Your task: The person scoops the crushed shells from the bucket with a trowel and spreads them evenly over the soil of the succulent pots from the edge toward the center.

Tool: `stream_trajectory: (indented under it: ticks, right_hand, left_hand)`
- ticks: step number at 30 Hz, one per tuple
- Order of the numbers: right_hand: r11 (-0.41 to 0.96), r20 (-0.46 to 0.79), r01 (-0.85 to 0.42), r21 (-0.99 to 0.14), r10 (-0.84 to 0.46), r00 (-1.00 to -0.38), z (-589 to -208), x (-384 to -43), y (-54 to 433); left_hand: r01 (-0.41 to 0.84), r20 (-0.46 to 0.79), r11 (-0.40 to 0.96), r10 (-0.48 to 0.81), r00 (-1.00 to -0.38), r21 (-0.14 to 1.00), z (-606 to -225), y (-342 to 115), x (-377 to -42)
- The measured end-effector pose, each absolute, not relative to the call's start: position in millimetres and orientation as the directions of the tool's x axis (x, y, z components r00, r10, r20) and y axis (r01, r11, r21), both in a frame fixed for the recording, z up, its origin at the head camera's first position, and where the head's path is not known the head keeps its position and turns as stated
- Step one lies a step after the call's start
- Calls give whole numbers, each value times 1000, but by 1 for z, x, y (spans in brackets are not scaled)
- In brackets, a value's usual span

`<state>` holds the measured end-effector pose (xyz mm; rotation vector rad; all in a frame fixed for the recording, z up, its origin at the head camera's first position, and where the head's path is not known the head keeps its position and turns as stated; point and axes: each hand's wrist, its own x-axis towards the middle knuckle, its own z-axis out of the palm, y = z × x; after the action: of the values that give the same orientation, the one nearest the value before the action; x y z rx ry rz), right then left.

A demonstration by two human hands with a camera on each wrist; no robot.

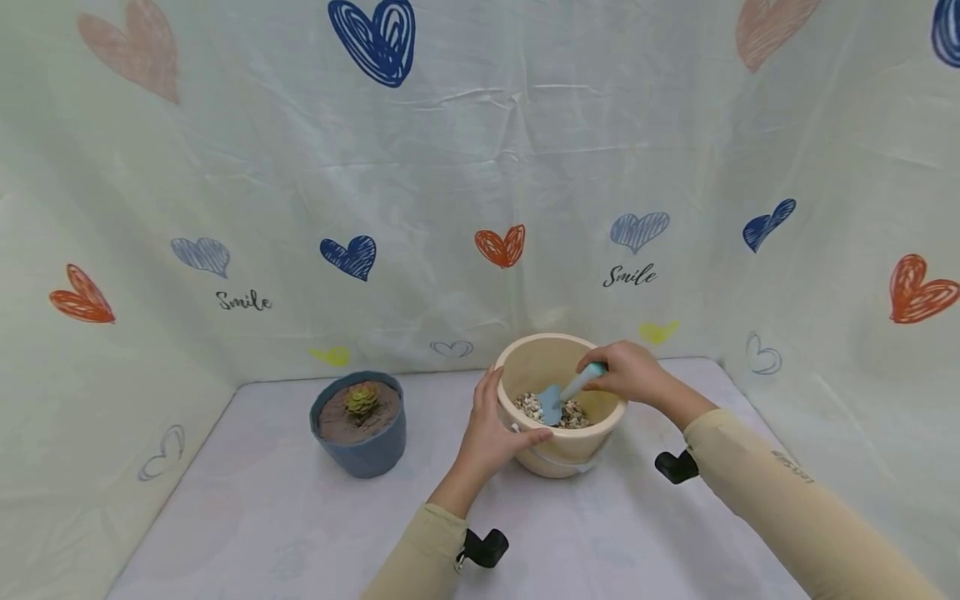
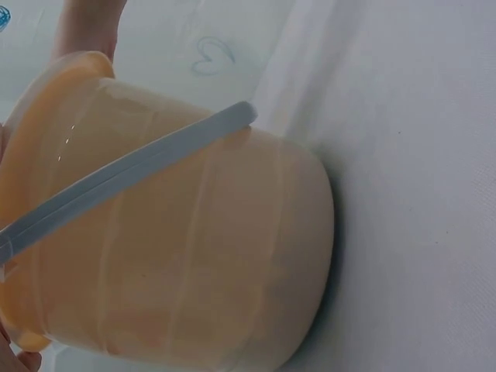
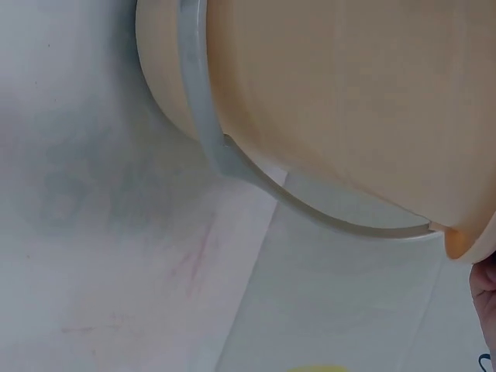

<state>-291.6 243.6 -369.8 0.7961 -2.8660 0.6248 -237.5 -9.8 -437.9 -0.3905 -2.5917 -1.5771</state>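
A cream bucket stands on the table with small mottled pebbles in its bottom. My left hand grips its rim from the left, thumb along the front edge. Between the fingers of my right hand is the handle of a small light-blue shovel. The shovel slants down inside the bucket, its blade on the pebbles. A grey bail handle hangs across the bucket's outside in the left wrist view. In the right wrist view the bucket wall hides the shovel.
Left of the bucket stands a blue pot holding brown soil and a green succulent. A white cloth covers the table. Behind it hangs a pale curtain printed with hearts, close to the table's back edge.
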Motion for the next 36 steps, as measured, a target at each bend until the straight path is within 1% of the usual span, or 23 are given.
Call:
stream_trajectory:
  ticks: [5, 11, 22, 36]
  right_hand:
    - [763, 228, -509, -399, -455, -861, -374, -291, 243]
    - [720, 188, -486, -496, -457, -869, -379, -289, 238]
    - [693, 185, -474, -543, -452, -873, -378, -286, 236]
    - [659, 145, -399, -637, -406, -902, -378, -285, 244]
  left_hand:
    - [261, 204, 435, 172, -964, 862, -439, -10, -238]
    - [254, 196, 424, 176, -965, 869, -440, -10, -238]
    - [248, 197, 365, 171, -965, 898, -440, -9, -237]
    - [238, 188, 352, 172, -967, 905, -440, -8, -236]
